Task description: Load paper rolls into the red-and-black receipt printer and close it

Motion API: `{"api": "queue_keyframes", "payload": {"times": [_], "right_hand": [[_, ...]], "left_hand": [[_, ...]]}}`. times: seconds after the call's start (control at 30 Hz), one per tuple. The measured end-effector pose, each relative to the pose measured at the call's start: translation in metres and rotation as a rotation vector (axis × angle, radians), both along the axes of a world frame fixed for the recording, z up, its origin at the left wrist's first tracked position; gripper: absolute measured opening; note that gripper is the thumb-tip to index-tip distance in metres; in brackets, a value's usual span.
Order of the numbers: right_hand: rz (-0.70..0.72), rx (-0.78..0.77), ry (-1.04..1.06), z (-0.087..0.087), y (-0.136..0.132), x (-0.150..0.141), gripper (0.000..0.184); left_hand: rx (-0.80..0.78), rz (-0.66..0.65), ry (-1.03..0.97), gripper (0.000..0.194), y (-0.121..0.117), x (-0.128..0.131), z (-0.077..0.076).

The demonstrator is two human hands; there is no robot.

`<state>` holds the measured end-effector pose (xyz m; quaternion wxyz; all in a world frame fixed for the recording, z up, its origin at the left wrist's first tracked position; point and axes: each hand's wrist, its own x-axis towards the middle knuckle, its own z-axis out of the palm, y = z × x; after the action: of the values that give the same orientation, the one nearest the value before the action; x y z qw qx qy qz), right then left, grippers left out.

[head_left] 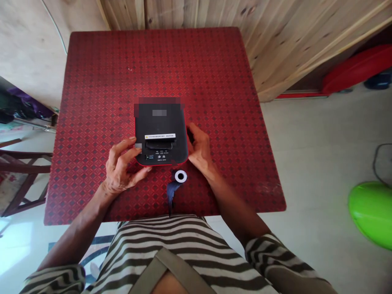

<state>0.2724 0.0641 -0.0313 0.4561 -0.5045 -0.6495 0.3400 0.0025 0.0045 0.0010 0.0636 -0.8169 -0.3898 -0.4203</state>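
Note:
A small black label printer (161, 126) with a red rim lies on the table in front of me. On its top are a white warning sticker, a dark paper slot, and small buttons and markings along the near edge. At its left edge, my left hand (121, 165) grips with bent, spread fingers, the thumb at the front corner. My right hand (200, 149) is curled against the right side; some of its fingers are hidden behind the body. Just in front stands a small roll (181, 176) with a white end and a dark core, its dark blue strip trailing toward me.
The red patterned table (196, 73) reaches back to a wooden plank wall (196, 14). A wooden chair (24, 175) stands at the left. On the floor at the right is a bright green rounded object (372, 214). A red round object (358, 67) is farther back.

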Motion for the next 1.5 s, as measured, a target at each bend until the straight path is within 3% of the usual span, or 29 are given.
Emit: {"api": "queue_keyframes", "payload": {"times": [0.4,0.8,1.07,1.5], "right_hand": [[-0.003,0.073,-0.042,-0.0022,0.0022,-0.0029,0.013],[0.002,0.067,-0.059,-0.0018,0.0012,-0.0024,0.014],[0.012,0.075,-0.067,-0.0001,0.0007,-0.0022,0.014],[0.006,0.042,-0.064,-0.0055,0.0013,-0.0033,0.019]], "left_hand": [[-0.016,0.015,-0.012,0.069,0.001,0.0016,0.0024],[-0.085,0.015,-0.119,0.063,0.0031,0.002,0.0004],[-0.164,-0.053,-0.207,0.06,0.0079,0.0008,-0.0008],[-0.215,-0.051,-0.159,0.054,0.0075,-0.0013,0.0019]]}}
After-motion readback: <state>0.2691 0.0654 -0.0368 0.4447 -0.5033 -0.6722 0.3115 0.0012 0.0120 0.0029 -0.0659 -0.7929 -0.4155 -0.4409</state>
